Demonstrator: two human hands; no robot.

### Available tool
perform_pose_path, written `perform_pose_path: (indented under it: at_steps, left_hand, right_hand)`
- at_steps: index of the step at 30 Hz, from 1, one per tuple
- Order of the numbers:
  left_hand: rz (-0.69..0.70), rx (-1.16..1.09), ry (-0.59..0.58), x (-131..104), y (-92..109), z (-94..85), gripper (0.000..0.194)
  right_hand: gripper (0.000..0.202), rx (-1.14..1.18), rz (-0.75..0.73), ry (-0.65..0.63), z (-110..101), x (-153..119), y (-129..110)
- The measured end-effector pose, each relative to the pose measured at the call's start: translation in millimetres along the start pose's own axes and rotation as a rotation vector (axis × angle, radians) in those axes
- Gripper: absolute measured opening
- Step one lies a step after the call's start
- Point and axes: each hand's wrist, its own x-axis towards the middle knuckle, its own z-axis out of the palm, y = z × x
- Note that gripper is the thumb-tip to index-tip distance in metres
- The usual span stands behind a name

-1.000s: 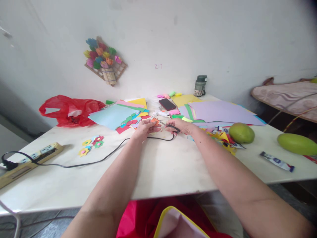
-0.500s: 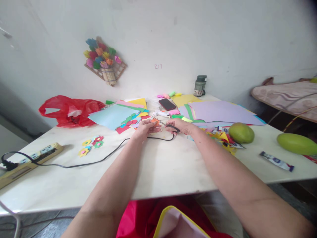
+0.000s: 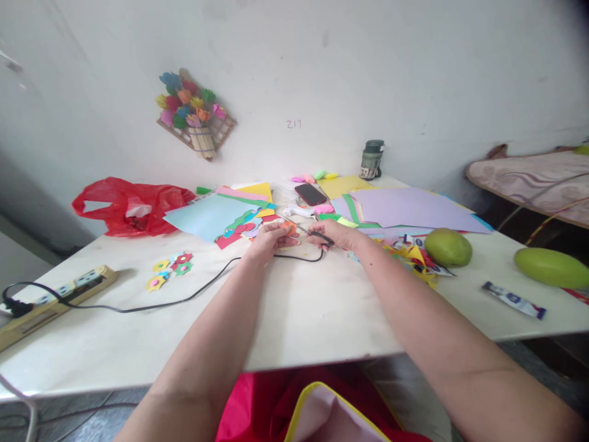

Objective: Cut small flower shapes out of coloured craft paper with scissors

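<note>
Between the fingers of my left hand point(image 3: 271, 240) is a small orange piece of paper point(image 3: 288, 228). My right hand point(image 3: 335, 234) is closed round the black handles of a pair of scissors point(image 3: 322, 237), whose blades point left at the orange paper. Whether the blades touch the paper is too small to tell. Just left of my hands lie colourful paper scraps and cut-outs point(image 3: 239, 226). Several finished-looking paper flowers point(image 3: 181, 265) rest farther left on the white table point(image 3: 313, 325).
A black cable point(image 3: 184, 300) runs from a power strip point(image 3: 59, 301) to near my hands. Around the back stand a red plastic bag point(image 3: 133, 209), coloured sheets point(image 3: 409, 205), a phone point(image 3: 310, 194) and a bottle point(image 3: 372, 159). Green fruits point(image 3: 448, 247) and a tube point(image 3: 514, 299) lie right.
The orange paper in my left hand has shifted very slightly against the scissors. Both hands stay in almost the same place, and the rest looks unchanged.
</note>
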Motion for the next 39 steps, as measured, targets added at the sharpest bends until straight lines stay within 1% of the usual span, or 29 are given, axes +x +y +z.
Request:
perform_pose_path:
  at_steps: [3, 8, 17, 28, 34, 39]
  left_hand:
    - [-0.009, 0.0, 0.001, -0.3, 0.5, 0.7, 0.018]
    - [-0.016, 0.007, -0.001, -1.4, 1.6, 2.3, 0.017]
    - [-0.031, 0.007, -0.04, -1.6, 0.0, 1.7, 0.026]
    - [-0.036, 0.014, -0.029, -1.0, -0.1, 2.2, 0.027]
    - [-0.025, 0.026, -0.064, 0.4, -0.9, 1.2, 0.028]
    - [-0.034, -0.01, -0.071, -0.7, 0.2, 2.1, 0.025]
  right_hand:
    - [0.013, 0.012, 0.02, 0.012, -0.1, -0.8, -0.2]
    - [0.014, 0.024, 0.017, 0.01, -0.4, -2.2, -1.8]
    - [0.013, 0.022, -0.004, 0.01, -0.4, -1.0, 0.3]
    - [0.019, 0.032, -0.02, -0.02, 0.3, -1.6, -1.2]
    - [0.022, 0.008, -0.004, -0.02, 0.4, -1.8, -2.7]
    - [0.025, 0.006, -0.019, -0.027, 1.5, -4.0, -7.0]
